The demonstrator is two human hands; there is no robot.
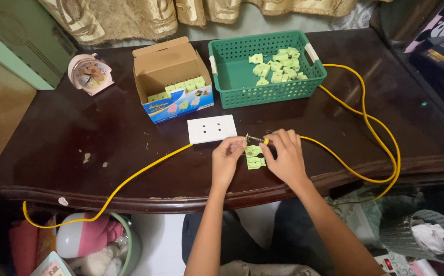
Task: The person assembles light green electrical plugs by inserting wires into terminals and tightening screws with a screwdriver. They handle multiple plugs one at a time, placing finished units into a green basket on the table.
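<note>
Left hand (228,156) and right hand (283,153) pinching green plug (254,157) between them, yellow cable (355,110) at fingertips

Setting: a lived-in home room. Evidence: gold curtains (130,15), dark wooden table (78,133), pink alarm clock (90,74), waste bin (426,235), household clutter on the floor beneath.

clock: small pink round alarm clock (89,73), table's far left
bin: grey mesh waste bin (422,242), floor right
curtain: gold patterned fabric curtain (130,15), behind table
</note>
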